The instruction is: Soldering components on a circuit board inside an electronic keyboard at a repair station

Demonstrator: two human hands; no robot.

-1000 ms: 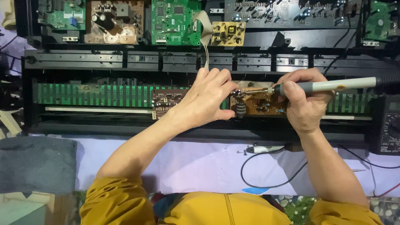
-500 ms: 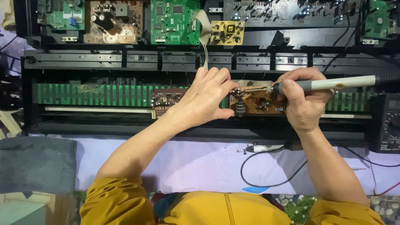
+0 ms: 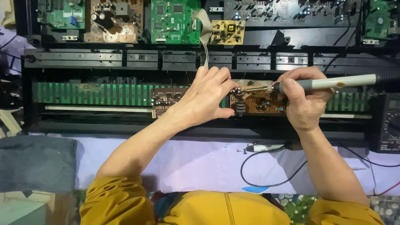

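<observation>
My right hand point(image 3: 304, 104) grips a grey-green soldering iron point(image 3: 333, 83), its metal tip pointing left onto the top left corner of a small brown circuit board point(image 3: 262, 103). My left hand point(image 3: 206, 98) rests on the left edge of that board, fingers curled beside the iron's tip, pinching something too small to make out. The board lies inside an opened black keyboard chassis point(image 3: 125, 125), on a long green contact strip point(image 3: 91, 93). Another small brown board point(image 3: 164, 100) sits just left of my left hand.
Several green and brown circuit boards point(image 3: 171, 21) line the chassis top, with a grey ribbon cable point(image 3: 204, 29) hanging down. A multimeter point(image 3: 387, 125) stands at the right. A probe with black wire point(image 3: 262, 148) lies on the white cloth point(image 3: 200, 166). A grey cloth point(image 3: 37, 162) lies left.
</observation>
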